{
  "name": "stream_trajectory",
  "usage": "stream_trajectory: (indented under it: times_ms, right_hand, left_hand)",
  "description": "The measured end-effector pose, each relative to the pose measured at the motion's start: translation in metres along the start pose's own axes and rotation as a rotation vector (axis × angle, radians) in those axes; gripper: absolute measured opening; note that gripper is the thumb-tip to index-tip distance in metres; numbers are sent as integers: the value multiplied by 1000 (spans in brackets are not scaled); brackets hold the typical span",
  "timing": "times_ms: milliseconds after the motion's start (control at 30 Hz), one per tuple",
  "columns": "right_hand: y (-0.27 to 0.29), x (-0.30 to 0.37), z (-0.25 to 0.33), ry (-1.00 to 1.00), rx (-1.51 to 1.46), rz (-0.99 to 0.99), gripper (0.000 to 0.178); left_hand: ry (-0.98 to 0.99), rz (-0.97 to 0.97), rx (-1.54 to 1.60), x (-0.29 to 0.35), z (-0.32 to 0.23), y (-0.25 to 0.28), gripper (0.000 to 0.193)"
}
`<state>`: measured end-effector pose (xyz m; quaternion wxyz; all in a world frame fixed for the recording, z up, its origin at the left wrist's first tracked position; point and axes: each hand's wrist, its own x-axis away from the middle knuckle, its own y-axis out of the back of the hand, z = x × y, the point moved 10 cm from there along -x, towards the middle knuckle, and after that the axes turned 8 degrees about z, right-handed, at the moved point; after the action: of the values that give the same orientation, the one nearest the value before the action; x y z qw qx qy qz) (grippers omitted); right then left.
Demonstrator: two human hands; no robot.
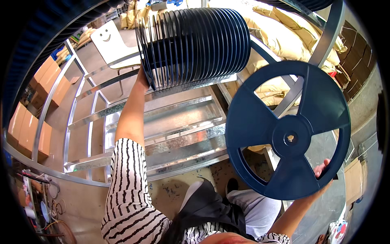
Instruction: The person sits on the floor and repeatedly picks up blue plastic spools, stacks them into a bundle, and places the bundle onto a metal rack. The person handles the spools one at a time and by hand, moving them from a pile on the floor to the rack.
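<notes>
On the right, my right hand (pixel 321 173) grips the lower right rim of a large dark blue plastic reel (pixel 256 124). Its fingertips show through one of the reel's cut-out openings, and the reel stands tilted with its flat face toward me. My left arm stretches forward to a row of thin dark discs (pixel 207 44), likely reels of the same sort, standing on edge side by side. There my left hand (pixel 142 78) is at the row's left end, its fingers mostly hidden behind the outermost discs. The row rests on a silver metal rack (pixel 185 136).
A white chair (pixel 111 44) with a smiling-face cut-out stands beyond the rack. Cardboard boxes (pixel 30 130) are stacked at the left. Tan sacks (pixel 280 30) are piled behind the discs. A grey tabletop (pixel 321 221) lies under my right arm, and a metal bar (pixel 331 32) rises behind the reel.
</notes>
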<state>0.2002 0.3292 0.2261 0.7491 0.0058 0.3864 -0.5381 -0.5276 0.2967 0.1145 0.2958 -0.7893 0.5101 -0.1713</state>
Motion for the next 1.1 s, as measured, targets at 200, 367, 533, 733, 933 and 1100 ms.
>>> stream_trajectory:
  times_ms: [200, 367, 533, 733, 933, 1100]
  right_hand:
    - [28, 20, 3, 32, 78, -58, 31]
    - [38, 24, -2, 17, -11, -34, 33]
    - [42, 23, -2, 28, -135, -13, 36]
    - [56, 28, 7, 57, 9, -1, 36]
    - [59, 39, -2, -11, 93, 0, 34]
    - [50, 31, -23, -88, -5, 57, 38]
  left_hand:
    - [30, 406, 5, -9, -2, 1, 35]
    - [-130, 407, 123, -25, 5, 4, 36]
    - [-218, 367, -71, -34, 0, 15, 38]
    - [-252, 379, -142, -29, 4, 13, 35]
    - [-139, 59, 60, 0, 17, -23, 29]
    - [-147, 139, -67, -3, 3, -15, 30]
